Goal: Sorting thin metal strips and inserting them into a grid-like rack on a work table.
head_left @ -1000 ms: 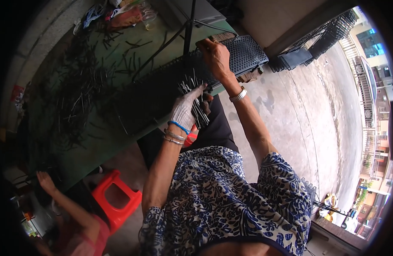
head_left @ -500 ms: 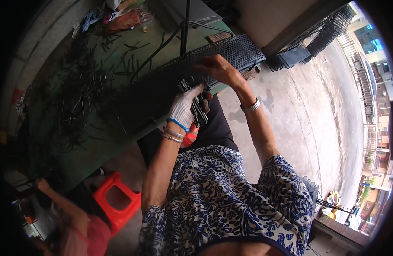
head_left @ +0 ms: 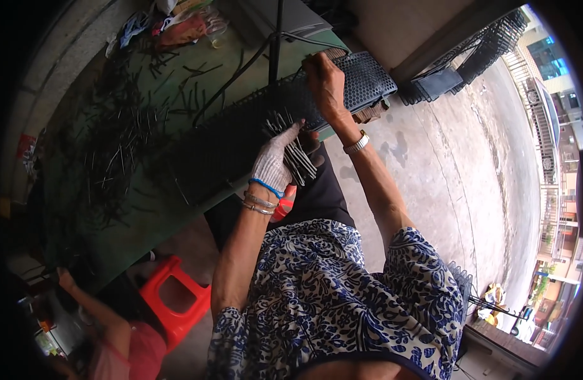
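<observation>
My left hand [head_left: 274, 156], in a whitish knit glove, is closed round a bundle of thin dark rods [head_left: 298, 159]. The rods fan out above and below the fist. A long black perforated panel [head_left: 361, 75] with round holes lies across the table under both hands. At the panel's far edge is my bare right hand [head_left: 326, 82], its fingers curled together and pointing down. Whatever it pinches, if anything, is hidden behind the fingers.
Loose dark rods [head_left: 124, 136] are heaped on the green table [head_left: 171, 85]. A black upright post [head_left: 274, 57] with cables stands behind the panel. Plastic bags [head_left: 184, 31] lie at the back. A red stool [head_left: 174, 304] and a co-worker's arm [head_left: 98, 310] are at lower left.
My right hand has moved up and away, from above the rod bundle to the panel's far edge. My left hand keeps the bundle almost in place, with the rods spread slightly more.
</observation>
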`<state>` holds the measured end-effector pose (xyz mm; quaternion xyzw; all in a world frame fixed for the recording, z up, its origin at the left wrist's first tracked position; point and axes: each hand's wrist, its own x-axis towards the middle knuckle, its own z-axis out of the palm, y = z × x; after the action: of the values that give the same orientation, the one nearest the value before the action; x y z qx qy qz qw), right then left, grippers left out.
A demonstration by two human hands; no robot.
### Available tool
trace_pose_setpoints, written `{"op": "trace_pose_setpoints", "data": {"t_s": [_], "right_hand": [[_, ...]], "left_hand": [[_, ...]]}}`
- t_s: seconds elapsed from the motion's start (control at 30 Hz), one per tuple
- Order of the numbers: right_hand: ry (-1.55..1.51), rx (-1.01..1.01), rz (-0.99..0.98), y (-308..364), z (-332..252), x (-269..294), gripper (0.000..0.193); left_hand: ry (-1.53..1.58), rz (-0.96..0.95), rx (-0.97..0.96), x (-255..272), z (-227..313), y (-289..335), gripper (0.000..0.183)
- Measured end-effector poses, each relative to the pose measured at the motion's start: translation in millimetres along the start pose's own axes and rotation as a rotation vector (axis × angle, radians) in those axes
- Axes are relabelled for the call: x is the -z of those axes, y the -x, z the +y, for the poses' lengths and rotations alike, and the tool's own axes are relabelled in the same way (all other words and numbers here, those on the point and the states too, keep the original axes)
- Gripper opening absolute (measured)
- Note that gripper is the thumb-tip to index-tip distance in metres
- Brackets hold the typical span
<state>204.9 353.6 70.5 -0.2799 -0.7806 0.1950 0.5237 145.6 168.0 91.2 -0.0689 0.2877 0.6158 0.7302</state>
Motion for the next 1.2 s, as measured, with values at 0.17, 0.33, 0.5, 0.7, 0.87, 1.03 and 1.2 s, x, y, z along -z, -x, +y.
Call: {"op": "trace_pose_setpoints", "data": {"t_s": [0.17, 0.33, 0.5, 0.7, 0.87, 1.03, 1.2], "right_hand": [[0.149, -0.036, -0.212, 3, -9, 1, 0.011], [0.285, 0.016, -0.333, -12, -13, 12, 0.015], [0.354, 0.087, -0.348, -11, -17, 20, 0.022], [-0.249, -0.346, -0.739, 14, -7, 49, 0.033], [-0.244, -0.688, -0.771, -5, -61, 63, 0.027], [-0.178, -0.289, -0.404, -11, -22, 47, 0.017], [-0.008, -0.067, -0.017, -9, 1, 15, 0.012]], "left_hand": [[-0.099, 0.096, -0.062, -5, 2, 1, 0.017], [-0.120, 0.067, -0.114, 0, -1, 0, 0.019], [-0.164, 0.089, -0.137, -2, -4, -2, 0.016], [-0.247, 0.090, -0.169, -4, -3, 3, 0.014], [-0.259, 0.150, -0.192, -1, -4, 4, 0.017], [-0.221, 0.166, -0.205, 1, -1, -2, 0.017], [-0.064, 0.194, -0.161, -13, 1, 1, 0.018]]}}
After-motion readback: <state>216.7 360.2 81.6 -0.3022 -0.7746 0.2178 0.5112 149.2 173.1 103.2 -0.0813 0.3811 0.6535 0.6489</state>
